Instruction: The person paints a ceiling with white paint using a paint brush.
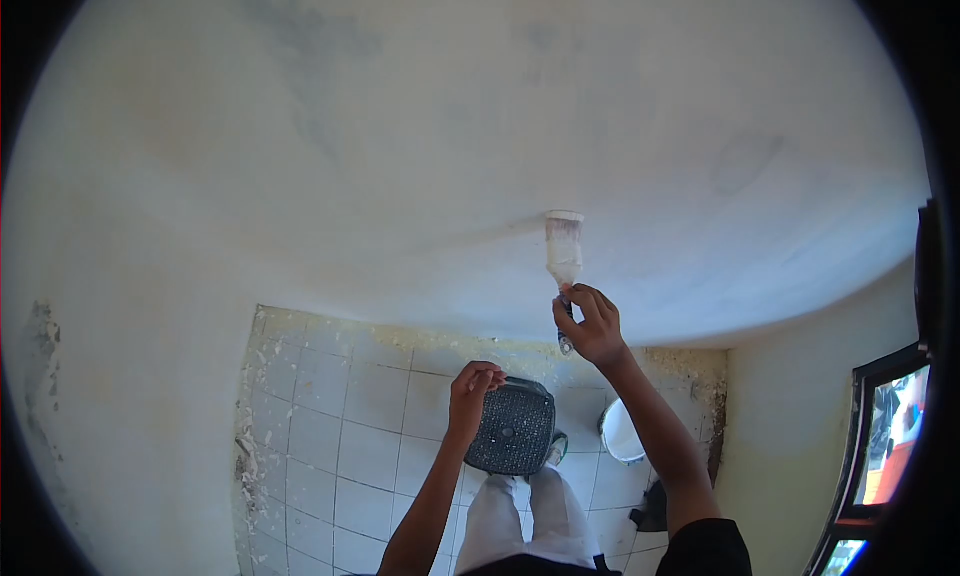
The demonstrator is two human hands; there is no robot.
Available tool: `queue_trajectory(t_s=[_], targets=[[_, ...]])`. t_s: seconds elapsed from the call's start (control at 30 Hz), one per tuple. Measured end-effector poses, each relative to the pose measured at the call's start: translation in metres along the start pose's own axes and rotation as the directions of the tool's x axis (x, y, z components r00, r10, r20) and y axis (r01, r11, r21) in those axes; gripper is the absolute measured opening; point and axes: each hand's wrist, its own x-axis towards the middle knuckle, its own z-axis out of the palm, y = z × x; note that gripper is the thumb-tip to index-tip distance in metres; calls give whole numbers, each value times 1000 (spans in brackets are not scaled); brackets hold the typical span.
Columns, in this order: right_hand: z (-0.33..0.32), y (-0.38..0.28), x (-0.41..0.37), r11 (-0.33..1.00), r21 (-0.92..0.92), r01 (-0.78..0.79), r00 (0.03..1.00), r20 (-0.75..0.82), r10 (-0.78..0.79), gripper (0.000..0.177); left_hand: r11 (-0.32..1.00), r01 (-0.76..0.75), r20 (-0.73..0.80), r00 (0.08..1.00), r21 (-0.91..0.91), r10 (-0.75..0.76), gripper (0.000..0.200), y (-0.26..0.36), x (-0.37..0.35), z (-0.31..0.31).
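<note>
The right hand (592, 326) is raised and closed around the handle of a paintbrush (564, 241), fingers wrapped over the front of it and the thumb tucked behind. The brush stands nearly upright above the knuckles, and its pale, paint-caked bristles touch the off-white wall (400, 126). The left hand (472, 386) hangs lower and to the left of the right one, well apart from the brush. Its fingers are curled in loosely toward the thumb; it looks empty, though at this size I cannot tell whether anything small sits between the fingertips. Just beside and below the left hand stands a dark plastic stool (512, 431) with a perforated seat. A white bucket (622, 434) sits below the right forearm, partly hidden by it. Under both lies a white tiled floor (340, 426), crusted with debris along its edges, and the person's legs in light trousers (530, 516) stand between the two arms.
</note>
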Motion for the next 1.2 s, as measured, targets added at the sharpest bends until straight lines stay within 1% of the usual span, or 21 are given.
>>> queue_trajectory(t_s=[0.03, 0.1, 0.17, 0.23, 0.27, 0.37, 0.43, 0.53, 0.6, 0.63, 0.7, 0.73, 0.8, 0.9, 0.93, 0.97, 1.0, 1.07, 1.1, 1.17, 1.2], targets=[[10, 0, -11, 1000, 1, -11, 1000, 13, 11, 20, 1000, 17, 3, 1000, 0, -17, 17, -10, 3, -1], [23, 3, -26, 1000, -18, 5, 995, 99, -3, 22, 1000, -19, 23, 1000, 10, 19, 16, -27, 12, -2], [26, 0, -39, 1000, 15, 5, 989, 150, -7, 26, 1000, 8, 18, 1000, -4, -8, 16, -46, 16, -4], [28, -3, -47, 993, 105, -52, 990, 136, 37, 25, 1000, 19, 6, 1000, -16, -19, 15, -61, 23, -7], [28, -5, -50, 993, 108, -52, 989, 146, 36, 25, 1000, 8, -2, 1000, 0, -8, 15, -68, 22, -9], [23, -14, -60, 979, 158, -132, 965, 245, 91, 24, 1000, 5, -23, 1000, 8, -5, 15, -85, 14, -12], [27, -2, -53, 956, 186, -225, 936, 313, 159, 24, 1000, -9, -25, 1000, -21, 9, 14, -88, 11, -10], [16, 12, -13, 966, 158, -205, 942, 300, 151, 22, 1000, -8, -37, 999, -11, 8, 14, -83, 1, -3], [5, 16, 15, 995, 62, -76, 974, 218, 61, 22, 1000, -14, -37, 999, 1, 14, 14, -74, -8, 4], [-5, 15, 26, 996, 63, -68, 976, 210, 54, 22, 1000, -29, -35, 999, -3, 29, 14, -68, -11, 9], [-22, 11, 46, 998, 9, 59, 997, 46, -59, 21, 999, -54, -37, 998, -6, 54, 14, -57, -18, 17], [-32, 8, 49, 998, 9, 65, 997, 35, -65, 21, 997, -73, -39, 997, 0, 73, 14, -50, -22, 21], [-45, -3, 46, 988, -24, 151, 988, -15, -152, 21, 995, -102, -44, 994, 15, 103, 14, -41, -27, 23], [-26, -6, 35, 979, -89, 183, 978, -89, -191, 20, 992, -118, -34, 992, 37, 119, 14, -48, -30, 18], [-16, -4, 24, 983, -72, 166, 986, -5, -167, 20, 993, -110, -35, 993, 31, 112, 14, -54, -29, 14], [-1, -4, 10, 983, -86, 164, 986, -11, -166, 20, 994, -105, -31, 994, 20, 106, 14, -60, -26, 11], [15, -3, -4, 979, -113, 172, 985, 27, -170, 20, 993, -101, -15, 995, 62, 102, 15, -69, -22, 6], [40, -3, -29, 976, -139, 170, 977, 153, -148, 22, 993, -98, 5, 995, 64, 98, 15, -72, -17, -1], [48, -4, -40, 976, -139, 166, 976, 168, -142, 22, 993, -95, 16, 995, 76, 94, 15, -74, -16, -4], [59, -15, -57, 993, -51, 106, 968, 232, -92, 22, 996, -72, 47, 996, 52, 69, 14, -78, -15, -13], [60, -21, -61, 994, -49, 96, 967, 239, -82, 22, 997, -67, 75, 995, 32, 64, 13, -78, -15, -19]])
